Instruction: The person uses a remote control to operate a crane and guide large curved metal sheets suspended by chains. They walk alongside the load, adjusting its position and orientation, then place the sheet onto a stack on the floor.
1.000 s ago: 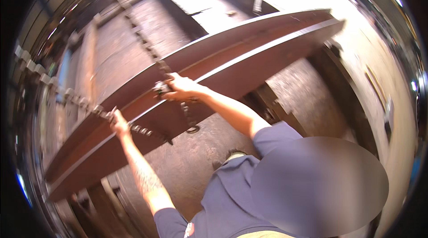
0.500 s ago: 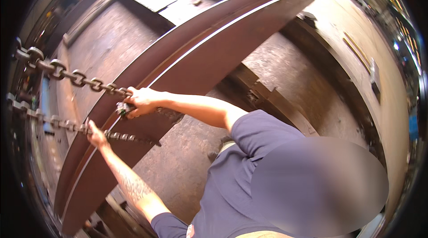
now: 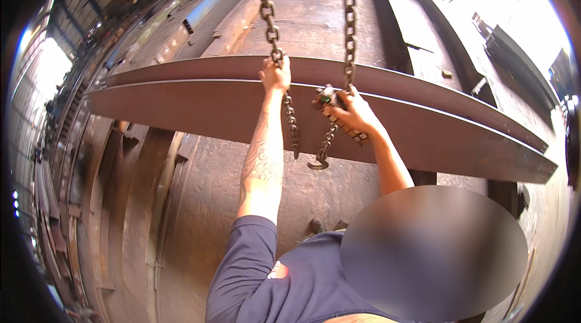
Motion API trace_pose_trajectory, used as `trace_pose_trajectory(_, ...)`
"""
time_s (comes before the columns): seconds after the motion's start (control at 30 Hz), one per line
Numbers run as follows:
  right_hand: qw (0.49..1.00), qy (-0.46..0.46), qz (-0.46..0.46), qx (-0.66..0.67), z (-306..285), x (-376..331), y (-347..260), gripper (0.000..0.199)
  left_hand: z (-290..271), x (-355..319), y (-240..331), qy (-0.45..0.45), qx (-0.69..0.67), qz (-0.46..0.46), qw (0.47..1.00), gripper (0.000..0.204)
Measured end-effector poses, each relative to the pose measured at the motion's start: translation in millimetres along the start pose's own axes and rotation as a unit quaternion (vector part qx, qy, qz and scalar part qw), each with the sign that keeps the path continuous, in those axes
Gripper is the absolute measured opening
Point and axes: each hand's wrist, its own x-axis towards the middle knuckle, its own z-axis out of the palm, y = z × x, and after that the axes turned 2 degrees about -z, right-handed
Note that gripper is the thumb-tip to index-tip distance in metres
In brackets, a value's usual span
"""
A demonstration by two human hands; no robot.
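Observation:
A long brown steel I-beam (image 3: 206, 102) lies across in front of me, its flange edges curving in this view. My left hand (image 3: 276, 75), on a tattooed forearm, is closed around the left lifting chain (image 3: 267, 11); that chain's lower end hangs down in front of the beam. My right hand (image 3: 357, 111) is closed at the right lifting chain (image 3: 350, 20), above the beam's near face. Below it that chain ends in an open hook (image 3: 318, 163). A dark object with green and light patches (image 3: 327, 98) is also in my right hand; its kind is unclear.
More steel sections (image 3: 136, 172) lie at the lower left. A blue beam (image 3: 209, 5) is beyond on the left, and a large brown steel plate (image 3: 327, 14) lies behind the I-beam. Dark beams (image 3: 454, 39) run at the back right. Two shoe tips (image 3: 316, 225) show below me.
The view has turned, so the beam now runs nearly level across it and the chains hang from the top. Both hands keep their hold; the right chain's hook now shows.

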Motion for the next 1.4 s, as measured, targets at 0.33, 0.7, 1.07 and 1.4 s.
trace_pose_trajectory(0.33,0.998,0.048,0.02,0.037,-5.2,13.1,38.2,0.076,-6.7,-3.3,24.6,-0.052,-0.045,-0.023,0.997,0.037)
trace_pose_trajectory(0.7,0.998,0.051,-0.028,-0.017,8.0,-14.4,0.8,0.066,11.8,7.8,8.3,0.053,-0.074,0.026,0.995,0.038)
trace_pose_trajectory(1.07,0.997,0.039,-0.064,-0.017,-1.3,-32.1,-3.9,0.084,-9.2,41.4,11.0,0.011,0.019,-0.015,1.0,0.054)
trace_pose_trajectory(1.4,0.995,0.097,0.016,-0.011,-32.7,-24.0,8.0,0.087,0.0,65.1,24.8,-0.002,-0.014,0.015,1.0,0.055)
